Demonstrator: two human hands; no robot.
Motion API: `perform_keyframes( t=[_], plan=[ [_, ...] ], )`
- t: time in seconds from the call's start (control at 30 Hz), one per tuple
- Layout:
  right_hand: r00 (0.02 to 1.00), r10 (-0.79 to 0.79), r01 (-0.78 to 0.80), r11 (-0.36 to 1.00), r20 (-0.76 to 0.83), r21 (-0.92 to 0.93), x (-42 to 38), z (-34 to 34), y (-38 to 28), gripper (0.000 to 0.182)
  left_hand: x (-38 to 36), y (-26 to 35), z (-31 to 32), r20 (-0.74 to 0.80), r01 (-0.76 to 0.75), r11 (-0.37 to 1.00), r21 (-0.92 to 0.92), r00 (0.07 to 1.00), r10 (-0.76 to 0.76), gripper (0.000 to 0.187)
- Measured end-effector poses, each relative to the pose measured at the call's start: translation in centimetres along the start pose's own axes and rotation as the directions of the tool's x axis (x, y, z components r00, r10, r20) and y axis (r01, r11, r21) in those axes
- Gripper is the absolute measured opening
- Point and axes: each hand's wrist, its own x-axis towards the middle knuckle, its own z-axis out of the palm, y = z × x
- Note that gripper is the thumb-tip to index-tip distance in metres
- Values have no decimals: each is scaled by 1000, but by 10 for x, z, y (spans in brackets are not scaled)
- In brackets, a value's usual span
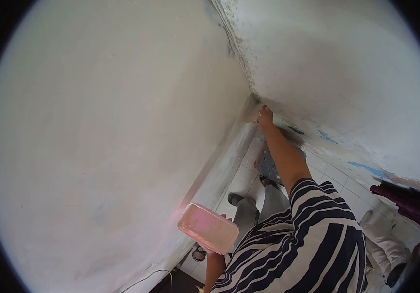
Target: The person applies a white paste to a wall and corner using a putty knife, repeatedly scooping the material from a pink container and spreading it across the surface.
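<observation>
My left hand (212,250) holds a shallow pink rectangular plastic tub (209,228) from beneath, its fingers showing at the far side. Pale pinkish material coats the inside of the tub. My right hand (265,116) reaches out at arm's length to the corner where the left wall (97,122) and the right wall (337,63) meet. Its fingers are curled close to the wall surface. Whatever they may grip is too small or too hidden to make out. Rough, cracked plaster (241,53) runs up the corner above this hand.
Below lies a white tiled floor (349,193), with my feet on it near a grey box-like object (268,166). Blue peeling patches (366,168) mark the right wall's lower part. Dark red cloth (405,202) and pale trouser legs (383,244) appear at right. A thin cable (151,273) curves at the bottom.
</observation>
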Motion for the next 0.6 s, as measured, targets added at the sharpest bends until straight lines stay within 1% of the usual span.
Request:
perform_keyframes(
  t=[0.03, 0.07, 0.1, 0.13, 0.17, 0.2, 0.23, 0.27, 0.3, 0.33, 0.37, 0.4, 0.43, 0.47, 0.5, 0.53, 0.57, 0.6],
  plan=[
    [1000, 8, -8, 1000, -2, -3, -9, 15, -4, 26, -6, 1, -8, -9, 0, 1000, 0, 1000, 0, 76],
    [993, -95, 84, 984, -64, -155, -23, 32, -11, 25, -11, 4, -19, -67, 9, 890, 455, 997, 24, 76],
    [972, -208, 167, 937, -107, -307, -37, 47, -23, 23, -14, 6, -25, -105, 45, 586, 809, 992, 69, 77],
    [973, -206, 166, 937, -104, -308, -63, 55, -46, 23, -15, 6, -26, -107, 45, 586, 809, 992, 72, 77],
    [976, -216, 195, 863, 7, -467, -98, 58, -78, 32, -15, 6, -26, -134, 54, 680, 731, 989, 64, 78],
    [971, -206, 235, 760, 118, -606, -121, 58, -101, 42, -15, 6, -26, -158, 62, 766, 640, 986, 53, 78],
    [972, -205, 233, 758, 117, -609, -127, 52, -112, 42, -15, 5, -26, -182, 68, 839, 539, 983, 37, 79],
    [960, -151, 251, 835, 234, -490, -130, 40, -120, 42, -15, 4, -24, -205, 74, 900, 430, 979, 18, 80],
    [929, -111, 245, 900, 353, -360, -132, 28, -127, 42, -14, 3, -23, -226, 78, 946, 316, 974, -5, 81],
    [930, -108, 241, 901, 350, -361, -139, 14, -132, 42, -13, 2, -20, -245, 78, 977, 199, 969, -28, 82],
    [914, -227, 305, 930, 337, -202, -148, 1, -135, 38, -12, 0, -17, -259, 73, 994, 80, 964, -50, 83],
    [889, -341, 369, 929, 305, -38, -153, -9, -137, 34, -11, -3, -12, -269, 64, 997, -38, 960, -72, 84],
    [888, -343, 371, 928, 306, -35, -142, -19, -128, 34, -11, -3, -11, -267, 63, 997, -35, 961, -70, 84],
    [928, -280, 316, 941, 246, -122, -129, -25, -110, 32, -11, -2, -11, -245, 61, 998, -14, 968, -63, 85],
    [959, -218, 253, 945, 179, -206, -111, -28, -82, 31, -11, -2, -10, -224, 59, 998, 6, 973, -56, 86],
    [959, -216, 252, 945, 181, -207, -69, -44, -43, 31, -11, -2, -10, -205, 56, 998, 25, 978, -49, 87],
    [877, -457, 474, 773, 147, -421, -26, -37, -7, 33, -11, -1, -9, -189, 52, 998, 43, 981, -43, 88],
    [726, -665, 611, 507, 175, -608, 2, 7, 35, 37, -11, 0, -9, -171, 46, 997, 63, 985, -34, 89]
  ],
)
